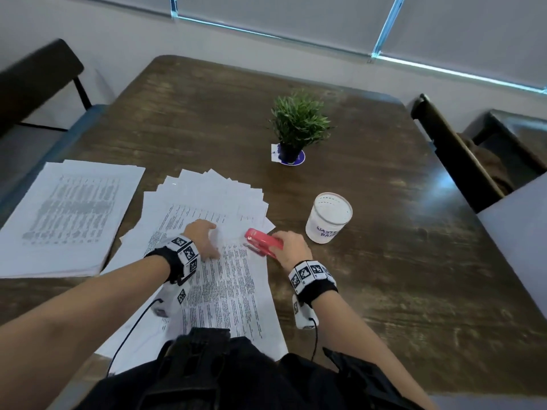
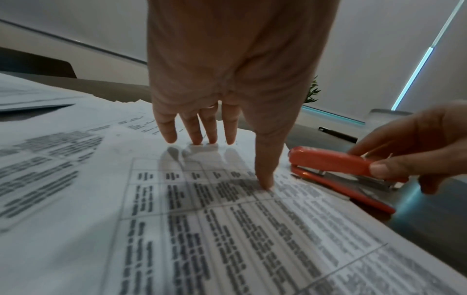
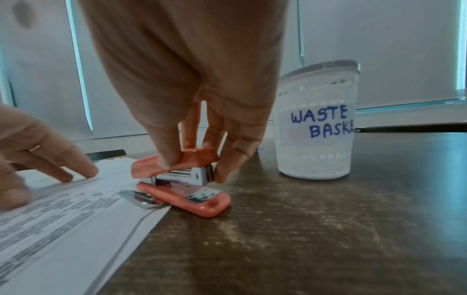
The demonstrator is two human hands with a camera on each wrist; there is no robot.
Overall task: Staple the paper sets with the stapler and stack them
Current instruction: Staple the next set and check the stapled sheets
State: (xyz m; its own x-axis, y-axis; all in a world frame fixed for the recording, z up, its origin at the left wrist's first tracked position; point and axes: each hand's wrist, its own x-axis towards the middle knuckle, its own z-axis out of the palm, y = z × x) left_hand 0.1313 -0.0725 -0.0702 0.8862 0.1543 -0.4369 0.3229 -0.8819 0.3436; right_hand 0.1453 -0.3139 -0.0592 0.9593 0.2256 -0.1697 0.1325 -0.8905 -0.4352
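Note:
A printed paper set [image 1: 228, 294] lies in front of me on the wooden table [image 1: 370, 261], over a fanned spread of loose sheets [image 1: 219, 190]. My left hand [image 1: 204, 238] presses flat on the set with straight fingers [image 2: 262, 179], just left of its top right corner. My right hand [image 1: 291, 245] grips the red stapler [image 1: 263, 242] by its upper arm, between thumb [image 3: 166, 157] and fingers. The stapler [image 3: 182, 185] stands with its mouth apart at the corner of the paper set [image 3: 76, 219]. A stack of printed sets [image 1: 65, 217] lies at the left.
A white cup labelled "waste basket" [image 1: 328, 217] stands right of the stapler. A small potted plant [image 1: 296, 125] sits further back at mid-table. Dark chairs stand at the left [image 1: 38, 81] and right [image 1: 450, 149] table edges.

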